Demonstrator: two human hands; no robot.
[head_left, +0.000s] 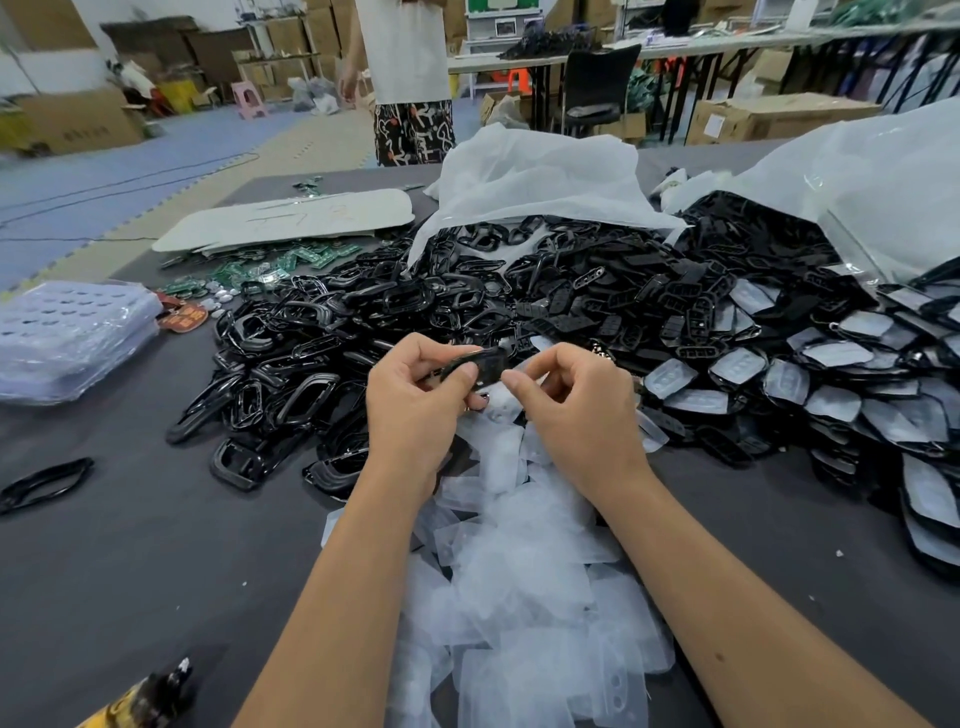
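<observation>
From my head camera: my left hand (415, 400) holds a small black plastic piece (480, 364) above the dark table (130, 561), thumb and curled fingers pinching its left end. My right hand (571, 400) is curled just beside its right end; I cannot tell whether it grips. Clear plastic covers (519, 582) are heaped below my wrists, and black frames (311, 358) are piled to the far left.

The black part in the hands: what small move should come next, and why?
Probably the right hand should pinch the black part at its right end and peel off any film. The left hand grips the part, the right hand sits curled at that end, its grip unclear, and a heap of clear films lies below both hands.
</observation>
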